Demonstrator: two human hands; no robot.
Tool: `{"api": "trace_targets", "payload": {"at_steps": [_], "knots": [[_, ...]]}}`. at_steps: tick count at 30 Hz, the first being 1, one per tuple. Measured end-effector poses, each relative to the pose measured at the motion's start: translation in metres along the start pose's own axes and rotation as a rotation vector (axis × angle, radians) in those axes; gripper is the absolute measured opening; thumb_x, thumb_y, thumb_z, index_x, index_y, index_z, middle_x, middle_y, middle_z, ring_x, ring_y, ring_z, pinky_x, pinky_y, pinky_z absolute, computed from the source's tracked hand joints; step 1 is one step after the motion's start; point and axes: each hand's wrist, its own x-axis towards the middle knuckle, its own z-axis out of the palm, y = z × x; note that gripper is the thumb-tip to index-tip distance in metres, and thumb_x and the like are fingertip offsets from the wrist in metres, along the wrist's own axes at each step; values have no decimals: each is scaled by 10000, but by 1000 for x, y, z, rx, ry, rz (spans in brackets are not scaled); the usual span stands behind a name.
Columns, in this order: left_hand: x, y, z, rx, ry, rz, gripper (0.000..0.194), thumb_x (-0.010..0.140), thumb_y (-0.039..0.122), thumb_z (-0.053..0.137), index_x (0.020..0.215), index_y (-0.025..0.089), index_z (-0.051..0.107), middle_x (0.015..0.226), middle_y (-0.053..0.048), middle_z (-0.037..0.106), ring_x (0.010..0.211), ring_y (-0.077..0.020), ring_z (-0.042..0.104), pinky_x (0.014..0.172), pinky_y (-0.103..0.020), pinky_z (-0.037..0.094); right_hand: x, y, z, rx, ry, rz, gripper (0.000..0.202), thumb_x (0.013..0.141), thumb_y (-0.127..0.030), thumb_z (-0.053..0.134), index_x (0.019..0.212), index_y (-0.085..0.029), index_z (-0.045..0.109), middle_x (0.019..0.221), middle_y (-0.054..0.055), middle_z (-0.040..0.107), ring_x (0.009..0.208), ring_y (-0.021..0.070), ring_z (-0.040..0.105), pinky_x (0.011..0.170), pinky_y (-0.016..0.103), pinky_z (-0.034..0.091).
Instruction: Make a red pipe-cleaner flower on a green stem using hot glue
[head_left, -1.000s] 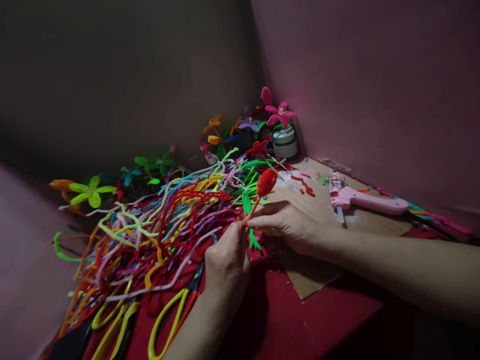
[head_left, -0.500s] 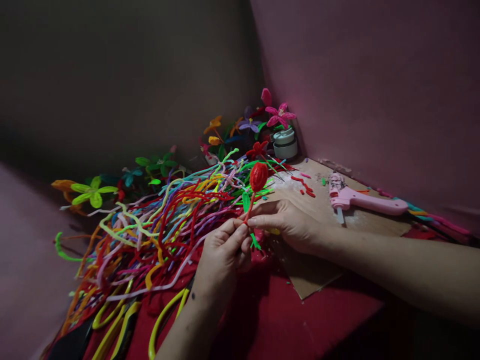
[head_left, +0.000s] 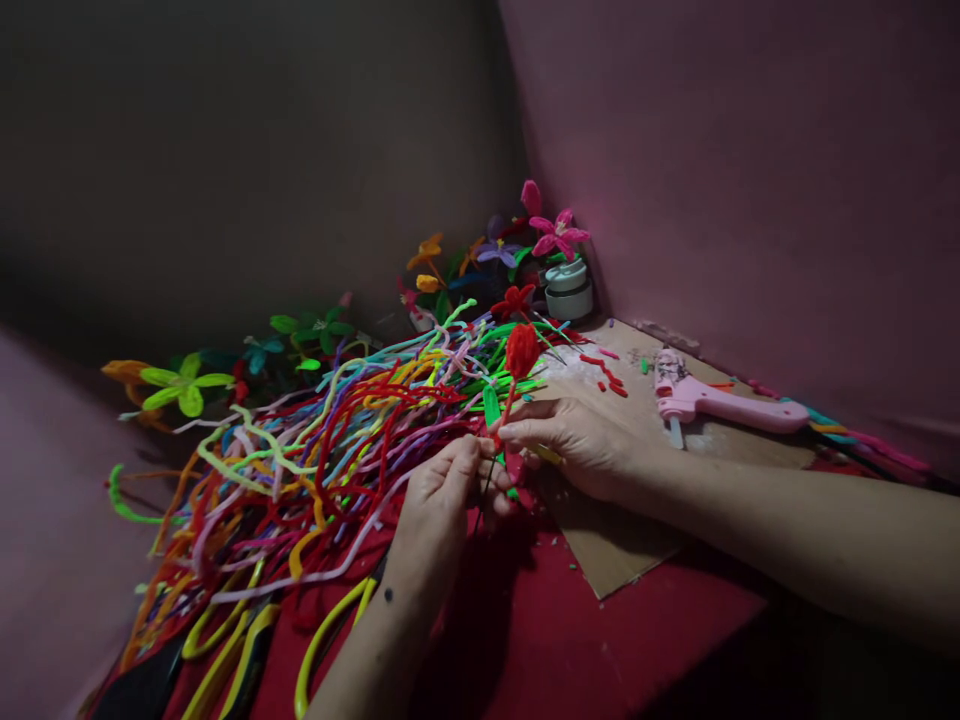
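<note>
A red pipe-cleaner flower with a closed bud stands upright between my hands on a red-wrapped stem. My right hand pinches this stem below the bud between thumb and fingertips. Just lower, my left hand has its fingers curled around the stem's lower part, where a thin dark wire shows. A green pipe-cleaner leaf sticks up beside the stem, and more green shows under the fingers. Exactly where the left fingertips meet the stem is partly hidden.
Many loose pipe cleaners lie heaped at the left. Yellow-handled cutting tools are at the lower left. A pink glue gun rests on a brown board. Finished flowers and a pale round container stand at the back.
The left fingers have loosened and shifted slightly at the stem, baring the dark wire below. The bud has turned a little; the right hand keeps its pinch.
</note>
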Motion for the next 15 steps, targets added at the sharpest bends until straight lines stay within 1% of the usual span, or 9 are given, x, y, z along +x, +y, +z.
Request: {"api": "trace_targets", "payload": {"at_steps": [3,6,9,12,14,15], "knots": [[1,0,-1,152,85,66,312,835,427,477,864,139,595,647,-6,579,551,-115,545,496,-217,432,0,-1,0,14,66,-25,80,659,-185,676,638,-129,623,600,-9,583,530,89,517,499,217,382],[1,-3,-1,349,149,169,260,815,390,520,881,154,610,714,-5,605,616,-118,557,582,-224,448,0,-4,2,-4,118,-19,69,640,-168,684,636,-124,631,607,-8,590,542,87,516,518,219,381],[0,-9,2,547,200,334,210,795,332,568,924,168,592,804,-18,638,703,-132,582,653,-230,451,-1,-6,4,-25,144,15,64,628,-162,688,640,-123,638,617,-5,603,552,88,511,526,221,373],[-2,-14,3,760,260,533,144,789,259,581,896,162,584,767,-21,638,673,-128,583,648,-222,440,-3,-3,6,-1,158,58,88,625,-188,702,653,-128,645,626,-9,603,569,90,511,534,221,370],[-2,-15,3,848,262,642,88,804,209,550,867,166,592,782,-29,642,691,-129,592,662,-219,433,-4,-1,7,-2,143,61,116,635,-225,708,675,-129,656,616,-15,591,562,88,499,528,222,358],[-2,-16,3,863,249,676,90,810,193,535,871,171,598,792,-31,645,702,-130,597,664,-216,431,-4,0,7,-11,128,49,128,634,-235,713,683,-127,664,614,-16,588,560,86,490,530,221,352]]}}
